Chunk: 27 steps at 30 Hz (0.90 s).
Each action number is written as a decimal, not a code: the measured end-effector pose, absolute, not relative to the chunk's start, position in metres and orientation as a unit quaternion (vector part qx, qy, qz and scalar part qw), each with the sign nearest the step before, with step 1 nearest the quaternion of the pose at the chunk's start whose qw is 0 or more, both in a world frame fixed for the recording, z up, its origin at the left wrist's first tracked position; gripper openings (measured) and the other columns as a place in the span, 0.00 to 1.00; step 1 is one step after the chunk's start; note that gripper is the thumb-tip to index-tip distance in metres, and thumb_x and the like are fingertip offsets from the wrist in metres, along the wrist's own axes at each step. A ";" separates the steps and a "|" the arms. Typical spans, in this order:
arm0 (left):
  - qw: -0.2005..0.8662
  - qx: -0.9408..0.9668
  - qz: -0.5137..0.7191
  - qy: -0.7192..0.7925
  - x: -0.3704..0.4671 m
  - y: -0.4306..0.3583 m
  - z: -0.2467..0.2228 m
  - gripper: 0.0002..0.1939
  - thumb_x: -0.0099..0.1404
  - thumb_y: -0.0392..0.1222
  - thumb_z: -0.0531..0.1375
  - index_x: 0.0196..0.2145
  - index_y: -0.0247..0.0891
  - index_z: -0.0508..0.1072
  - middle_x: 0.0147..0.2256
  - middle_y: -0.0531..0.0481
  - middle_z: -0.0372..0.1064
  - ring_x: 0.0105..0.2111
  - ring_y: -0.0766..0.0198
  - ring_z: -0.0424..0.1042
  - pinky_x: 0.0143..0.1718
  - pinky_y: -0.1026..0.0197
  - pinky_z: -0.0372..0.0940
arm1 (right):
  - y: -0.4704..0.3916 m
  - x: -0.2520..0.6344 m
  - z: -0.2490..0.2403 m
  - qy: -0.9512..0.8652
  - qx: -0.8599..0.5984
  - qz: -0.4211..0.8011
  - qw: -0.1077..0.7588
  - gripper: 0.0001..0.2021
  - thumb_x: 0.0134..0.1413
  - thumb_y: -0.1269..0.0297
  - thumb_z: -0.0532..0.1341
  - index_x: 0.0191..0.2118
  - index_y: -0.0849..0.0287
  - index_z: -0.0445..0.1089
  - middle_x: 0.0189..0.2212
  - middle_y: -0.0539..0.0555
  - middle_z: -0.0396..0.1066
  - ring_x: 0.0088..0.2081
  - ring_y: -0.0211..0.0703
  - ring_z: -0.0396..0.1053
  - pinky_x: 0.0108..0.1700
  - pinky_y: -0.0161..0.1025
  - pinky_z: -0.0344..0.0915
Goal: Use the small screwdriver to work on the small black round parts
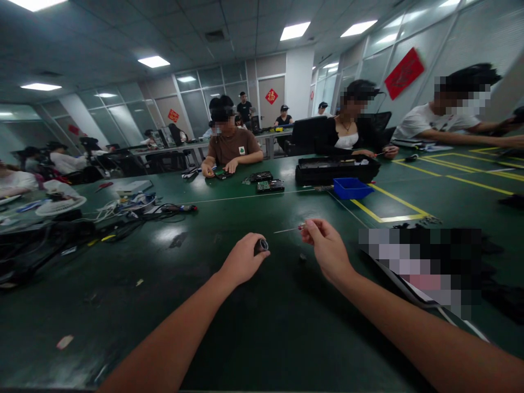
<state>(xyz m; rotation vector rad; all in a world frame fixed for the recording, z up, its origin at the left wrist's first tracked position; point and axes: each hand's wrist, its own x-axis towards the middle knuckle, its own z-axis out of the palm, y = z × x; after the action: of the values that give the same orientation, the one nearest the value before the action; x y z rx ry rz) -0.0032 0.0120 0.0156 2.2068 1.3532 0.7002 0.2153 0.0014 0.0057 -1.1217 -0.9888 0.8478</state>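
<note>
My left hand (243, 256) is closed around a small dark cylindrical part (261, 246), its round, light-rimmed end turned toward the right. Pinched in the fingers of my right hand (325, 245) is a thin screwdriver (286, 230), whose pale shaft points left at the cylinder. A gap separates the shaft's tip from the part. Most of the screwdriver's handle is hidden by my fingers; a bit of red shows. Below the right hand, a small black piece (302, 257) lies on the green tabletop (262, 327).
A blue bin (352, 188) stands beyond my right hand, near a long black casing (335, 170). Circuit boards (270, 185) lie before a co-worker (233, 144). Tangled cables (135, 210) cover the left side. A blurred-out object (421, 267) lies near my right forearm.
</note>
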 end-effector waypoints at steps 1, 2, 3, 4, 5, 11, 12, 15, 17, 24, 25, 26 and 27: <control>0.233 0.802 0.249 0.490 -0.002 0.010 0.017 0.13 0.65 0.41 0.63 0.48 0.41 0.72 0.45 0.48 0.70 0.44 0.59 0.70 0.45 0.57 0.64 | 0.001 0.216 0.008 -0.444 -0.494 0.358 0.656 0.15 0.54 0.49 0.64 0.39 0.55 0.72 0.32 0.52 0.74 0.35 0.44 0.71 0.40 0.44 0.70; 0.239 0.805 0.241 0.486 0.001 0.009 0.018 0.15 0.66 0.41 0.62 0.51 0.42 0.71 0.48 0.48 0.70 0.46 0.58 0.69 0.48 0.56 0.64 | 0.000 0.217 0.010 -0.454 -0.494 0.343 0.658 0.15 0.54 0.49 0.64 0.41 0.55 0.72 0.33 0.53 0.74 0.36 0.45 0.71 0.41 0.45 0.70; 0.245 0.810 0.232 0.480 0.003 0.007 0.018 0.18 0.66 0.41 0.61 0.54 0.43 0.69 0.50 0.48 0.69 0.49 0.57 0.69 0.51 0.55 0.64 | -0.001 0.218 0.012 -0.462 -0.494 0.330 0.659 0.16 0.55 0.49 0.64 0.42 0.55 0.72 0.34 0.53 0.74 0.37 0.46 0.72 0.43 0.46 0.70; 0.251 0.815 0.223 0.472 0.006 0.005 0.019 0.20 0.67 0.41 0.60 0.57 0.43 0.67 0.53 0.48 0.68 0.51 0.57 0.68 0.53 0.55 0.63 | -0.002 0.218 0.015 -0.469 -0.495 0.319 0.659 0.17 0.55 0.49 0.64 0.43 0.56 0.72 0.35 0.54 0.75 0.38 0.47 0.72 0.43 0.47 0.69; 0.257 0.821 0.212 0.464 0.010 0.004 0.020 0.21 0.68 0.41 0.59 0.58 0.44 0.66 0.54 0.47 0.67 0.53 0.57 0.67 0.55 0.55 0.62 | -0.003 0.219 0.017 -0.473 -0.497 0.310 0.658 0.17 0.56 0.49 0.63 0.44 0.56 0.72 0.35 0.54 0.75 0.39 0.47 0.72 0.44 0.47 0.69; 0.248 0.847 0.115 0.457 0.034 0.003 0.023 0.16 0.66 0.45 0.58 0.50 0.42 0.69 0.48 0.46 0.70 0.45 0.55 0.70 0.45 0.55 0.66 | -0.005 0.218 0.020 -0.487 -0.490 0.294 0.660 0.16 0.56 0.49 0.63 0.42 0.56 0.72 0.35 0.55 0.76 0.39 0.48 0.73 0.44 0.48 0.69; 0.233 0.852 0.105 0.458 0.038 0.004 0.023 0.16 0.64 0.48 0.60 0.49 0.43 0.69 0.46 0.47 0.71 0.43 0.54 0.71 0.43 0.55 0.66 | -0.005 0.218 0.020 -0.487 -0.488 0.296 0.661 0.16 0.56 0.49 0.63 0.42 0.56 0.72 0.35 0.55 0.76 0.39 0.48 0.73 0.44 0.47 0.69; 0.186 0.866 0.095 0.454 0.051 0.010 0.020 0.22 0.61 0.52 0.64 0.51 0.45 0.70 0.44 0.46 0.72 0.43 0.50 0.72 0.40 0.54 0.66 | -0.005 0.217 0.018 -0.489 -0.484 0.302 0.659 0.16 0.56 0.49 0.63 0.42 0.55 0.72 0.35 0.54 0.76 0.39 0.48 0.73 0.45 0.47 0.68; 0.164 0.877 0.091 0.443 0.060 0.014 0.018 0.23 0.62 0.52 0.63 0.54 0.47 0.70 0.46 0.45 0.72 0.44 0.48 0.72 0.41 0.53 0.66 | -0.005 0.217 0.017 -0.492 -0.486 0.303 0.656 0.15 0.56 0.49 0.63 0.42 0.55 0.72 0.35 0.55 0.75 0.39 0.49 0.73 0.45 0.47 0.68; 0.174 0.894 0.044 0.410 0.080 0.025 0.014 0.13 0.64 0.48 0.63 0.45 0.43 0.76 0.41 0.43 0.72 0.40 0.51 0.73 0.38 0.56 0.66 | -0.005 0.217 0.018 -0.494 -0.489 0.302 0.652 0.15 0.56 0.49 0.63 0.41 0.55 0.72 0.35 0.54 0.76 0.39 0.48 0.73 0.45 0.47 0.67; 0.175 0.894 0.047 0.409 0.080 0.026 0.014 0.13 0.64 0.48 0.63 0.44 0.43 0.76 0.41 0.43 0.71 0.40 0.51 0.73 0.38 0.56 0.66 | -0.005 0.217 0.018 -0.496 -0.488 0.303 0.651 0.15 0.56 0.50 0.63 0.41 0.55 0.72 0.35 0.54 0.76 0.39 0.48 0.73 0.45 0.47 0.67; 0.175 0.894 0.051 0.409 0.079 0.027 0.013 0.13 0.63 0.49 0.63 0.44 0.43 0.76 0.41 0.44 0.71 0.40 0.51 0.73 0.38 0.56 0.66 | -0.005 0.216 0.018 -0.497 -0.487 0.304 0.651 0.14 0.57 0.50 0.63 0.41 0.55 0.72 0.35 0.54 0.76 0.39 0.48 0.73 0.45 0.46 0.67; 0.174 0.894 0.055 0.410 0.078 0.028 0.013 0.13 0.63 0.50 0.64 0.44 0.43 0.76 0.42 0.44 0.71 0.40 0.51 0.72 0.38 0.55 0.67 | -0.005 0.216 0.018 -0.497 -0.486 0.305 0.651 0.15 0.56 0.49 0.63 0.41 0.55 0.72 0.35 0.54 0.76 0.39 0.48 0.73 0.45 0.46 0.67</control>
<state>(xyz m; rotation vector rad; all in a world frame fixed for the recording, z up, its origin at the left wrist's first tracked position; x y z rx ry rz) 0.0778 0.0276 0.0127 2.5337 1.1622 0.1548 0.2163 -0.0047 0.0175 -1.1045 -1.1299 0.6920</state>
